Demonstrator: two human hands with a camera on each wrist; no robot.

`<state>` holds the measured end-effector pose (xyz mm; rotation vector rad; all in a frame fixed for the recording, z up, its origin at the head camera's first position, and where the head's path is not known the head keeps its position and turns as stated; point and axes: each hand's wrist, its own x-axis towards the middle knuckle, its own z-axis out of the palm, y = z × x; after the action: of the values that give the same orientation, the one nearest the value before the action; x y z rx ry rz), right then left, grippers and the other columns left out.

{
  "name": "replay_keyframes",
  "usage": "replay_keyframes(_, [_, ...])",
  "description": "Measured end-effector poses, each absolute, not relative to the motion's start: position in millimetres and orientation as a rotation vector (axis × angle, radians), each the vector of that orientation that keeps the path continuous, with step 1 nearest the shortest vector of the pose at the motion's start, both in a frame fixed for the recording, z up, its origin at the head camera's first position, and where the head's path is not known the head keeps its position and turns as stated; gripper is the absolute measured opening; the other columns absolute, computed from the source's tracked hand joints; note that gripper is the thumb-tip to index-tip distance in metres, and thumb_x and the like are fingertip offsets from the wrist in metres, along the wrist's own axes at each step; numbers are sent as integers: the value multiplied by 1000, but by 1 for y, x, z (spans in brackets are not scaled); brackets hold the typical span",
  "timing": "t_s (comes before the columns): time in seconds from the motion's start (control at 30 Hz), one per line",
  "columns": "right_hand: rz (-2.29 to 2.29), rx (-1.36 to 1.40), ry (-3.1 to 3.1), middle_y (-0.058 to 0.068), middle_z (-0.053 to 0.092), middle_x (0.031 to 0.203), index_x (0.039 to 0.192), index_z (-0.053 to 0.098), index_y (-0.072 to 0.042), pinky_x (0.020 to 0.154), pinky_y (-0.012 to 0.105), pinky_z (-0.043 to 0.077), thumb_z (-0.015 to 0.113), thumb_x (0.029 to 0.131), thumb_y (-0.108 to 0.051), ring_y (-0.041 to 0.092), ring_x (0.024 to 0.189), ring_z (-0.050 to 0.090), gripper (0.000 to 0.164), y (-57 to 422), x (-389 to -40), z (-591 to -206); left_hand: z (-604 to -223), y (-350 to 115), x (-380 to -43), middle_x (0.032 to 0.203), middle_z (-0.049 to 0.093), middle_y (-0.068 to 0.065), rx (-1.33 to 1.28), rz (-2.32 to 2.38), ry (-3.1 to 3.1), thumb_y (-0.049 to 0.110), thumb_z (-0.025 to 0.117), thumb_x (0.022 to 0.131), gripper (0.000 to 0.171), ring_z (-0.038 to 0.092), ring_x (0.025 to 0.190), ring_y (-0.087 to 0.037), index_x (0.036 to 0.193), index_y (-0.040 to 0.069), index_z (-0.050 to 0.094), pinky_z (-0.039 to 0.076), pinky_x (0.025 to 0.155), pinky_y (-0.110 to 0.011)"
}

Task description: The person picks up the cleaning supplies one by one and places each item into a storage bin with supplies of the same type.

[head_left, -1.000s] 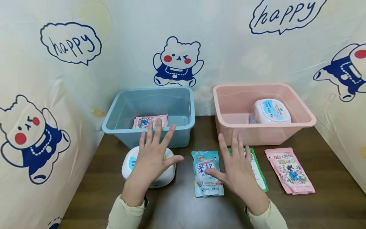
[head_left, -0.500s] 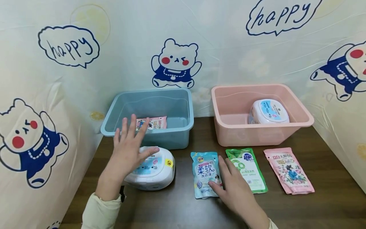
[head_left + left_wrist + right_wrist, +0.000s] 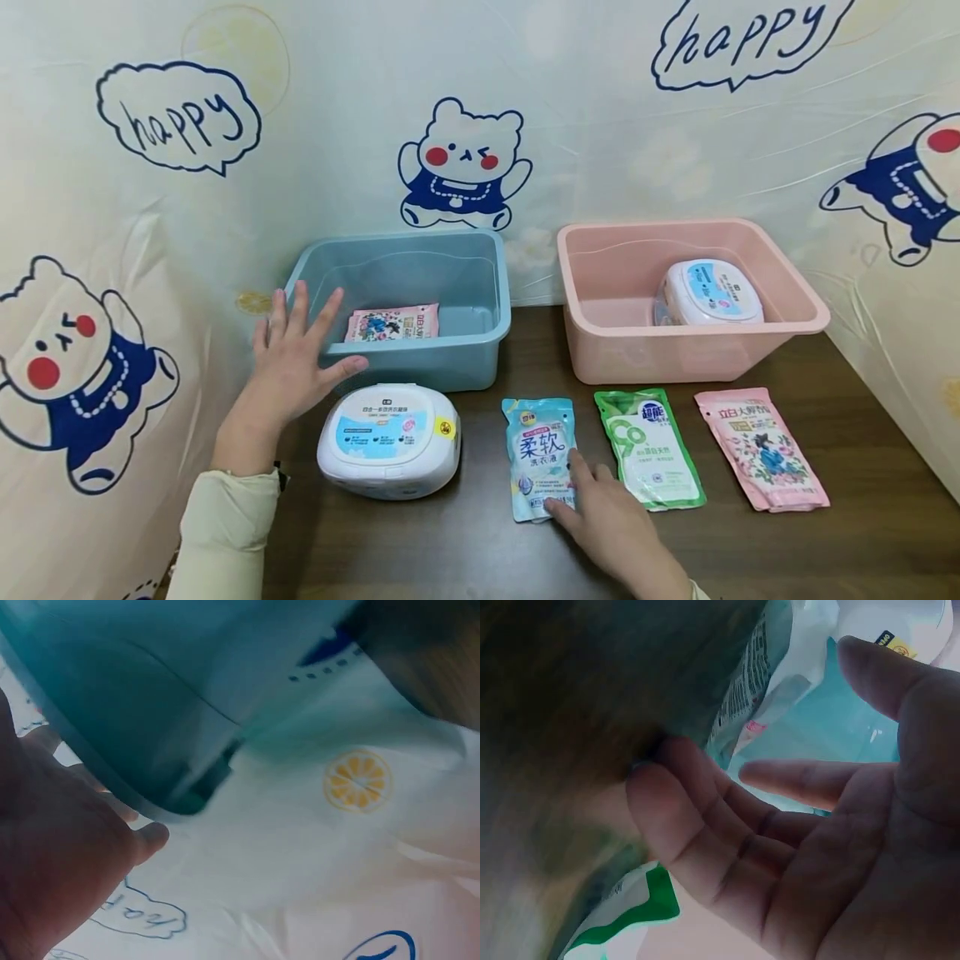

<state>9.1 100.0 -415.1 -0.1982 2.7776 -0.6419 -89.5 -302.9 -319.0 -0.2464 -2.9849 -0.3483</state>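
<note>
My left hand (image 3: 288,375), fingers spread, is at the front left corner of the blue bin (image 3: 420,362), holding nothing. In the left wrist view the hand (image 3: 75,840) overlaps the bin's rim (image 3: 112,791). A pink printed pouch (image 3: 393,323) lies inside that bin. On the table, my right hand (image 3: 611,517) is low at the right edge of a light-blue laundry detergent pouch (image 3: 534,450). Its thumb overlaps the pouch's lower part. The right wrist view shows loosely bent fingers (image 3: 720,847) and the thumb apart, with the pouch (image 3: 754,697) beyond them.
A white tub (image 3: 386,442) with a blue label stands before the blue bin. Right of the light-blue pouch lie a green-and-white pouch (image 3: 656,458) and a pink pouch (image 3: 765,450). The pink bin (image 3: 660,357) behind them holds another white tub (image 3: 716,292). A printed cloth (image 3: 585,150) hangs behind.
My left hand has moved left from over the white tub to the blue bin's corner. My right hand has come down and back from over the green pouch to the light-blue pouch's edge.
</note>
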Motion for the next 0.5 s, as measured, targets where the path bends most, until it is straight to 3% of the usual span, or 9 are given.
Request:
replay_keyframes(0.23, [-658, -200, 2731, 24, 58, 128, 147, 48, 1, 90, 55, 51, 75, 91, -45, 34, 108, 62, 78, 97, 8, -421, -320, -324, -100, 164, -19, -21, -183, -399, -2985, 68, 51, 94, 96, -25, 147, -43, 164, 24, 2, -9, 110, -73])
replay_keyframes(0.37, [-757, -146, 2703, 14, 60, 116, 145, 52, 0, 84, 50, 53, 78, 90, -37, 24, 94, 61, 72, 98, 6, -420, -321, -328, -102, 164, -21, -19, -124, -423, -2997, 69, 48, 96, 95, -25, 147, -44, 164, 23, 1, -7, 109, -75])
replay_keyframes(0.5, [-970, -65, 2664, 13, 58, 113, 143, 54, -3, 78, 44, 53, 80, 89, -28, 19, 88, 56, 65, 101, 2, -420, -324, -329, -104, 164, -24, -16, -80, -484, -3003, 69, 48, 95, 97, -24, 147, -43, 164, 23, -2, -1, 105, -80])
